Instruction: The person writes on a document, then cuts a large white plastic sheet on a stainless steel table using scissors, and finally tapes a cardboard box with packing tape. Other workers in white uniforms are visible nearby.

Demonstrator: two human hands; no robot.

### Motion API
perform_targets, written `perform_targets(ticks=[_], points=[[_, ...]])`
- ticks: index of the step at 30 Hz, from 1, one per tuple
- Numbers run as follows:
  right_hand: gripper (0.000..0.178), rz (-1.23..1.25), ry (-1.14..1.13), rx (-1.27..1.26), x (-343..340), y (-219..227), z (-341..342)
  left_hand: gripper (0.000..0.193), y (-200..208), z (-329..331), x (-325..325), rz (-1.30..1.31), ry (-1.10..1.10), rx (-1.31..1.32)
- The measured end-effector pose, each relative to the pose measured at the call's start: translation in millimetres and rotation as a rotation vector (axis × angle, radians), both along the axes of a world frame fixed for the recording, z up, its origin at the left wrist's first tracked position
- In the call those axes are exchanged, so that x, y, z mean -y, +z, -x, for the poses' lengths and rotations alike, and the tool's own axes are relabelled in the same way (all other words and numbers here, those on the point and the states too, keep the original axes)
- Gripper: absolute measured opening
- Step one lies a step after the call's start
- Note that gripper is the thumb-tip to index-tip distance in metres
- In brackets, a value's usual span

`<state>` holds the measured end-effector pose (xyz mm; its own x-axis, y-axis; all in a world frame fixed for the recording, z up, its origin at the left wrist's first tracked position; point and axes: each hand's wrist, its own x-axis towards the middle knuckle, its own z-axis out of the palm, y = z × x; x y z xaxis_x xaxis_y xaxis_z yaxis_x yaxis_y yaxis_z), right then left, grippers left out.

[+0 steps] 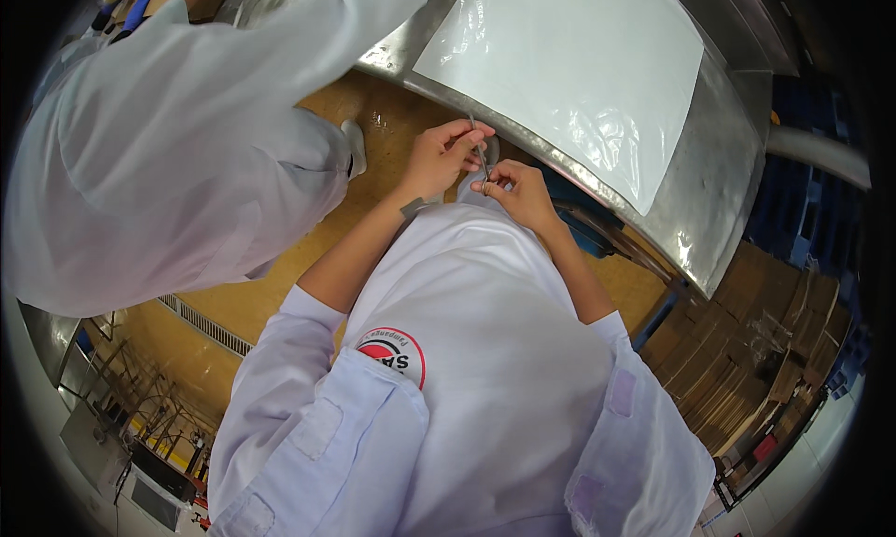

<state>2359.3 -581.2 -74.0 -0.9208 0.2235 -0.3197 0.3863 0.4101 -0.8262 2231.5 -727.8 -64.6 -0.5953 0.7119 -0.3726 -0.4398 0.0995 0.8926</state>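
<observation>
Other person in white coat [168, 154] far left of hands, bent over; left hand [439, 156] curled, fingers pinching top of thin grey stick [480, 153]; stick stands between both hands, just below steel tabletop [719, 192] edge; right hand [518, 190] just beside left, fingers pressed together, pinching low end of stick against white shirt; clear plastic sheet [569, 70] lies flat on tabletop, up and right of hands.
</observation>
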Motion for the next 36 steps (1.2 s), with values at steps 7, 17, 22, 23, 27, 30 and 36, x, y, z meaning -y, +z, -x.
perform_targets(ticks=[7,17,22,23,27,30,36], points=[[0.037,-0.018,0.015,-0.005,7,-5,2,0.026,1,1,5,0.013,0.019,-0.013],[0.038,0.052,-0.009,-0.047,12,-14,11,0.029,-9,10,6,0.051,0.059,0.015],[0.032,0.279,-0.088,0.103,0,-10,19,0.030,-38,45,-3,0.151,0.089,-0.073],[0.033,0.372,-0.130,0.159,-4,-17,18,0.031,-52,58,-7,0.216,0.141,-0.132],[0.045,0.593,-0.168,0.299,-24,-22,27,0.029,-90,114,-19,0.657,0.274,-0.766],[0.052,0.596,-0.107,0.384,-41,-16,40,0.029,-102,126,-32,0.917,0.193,-0.836],[0.060,0.723,-0.245,0.378,-39,-15,62,0.039,-122,146,-49,0.913,0.072,-0.609]])
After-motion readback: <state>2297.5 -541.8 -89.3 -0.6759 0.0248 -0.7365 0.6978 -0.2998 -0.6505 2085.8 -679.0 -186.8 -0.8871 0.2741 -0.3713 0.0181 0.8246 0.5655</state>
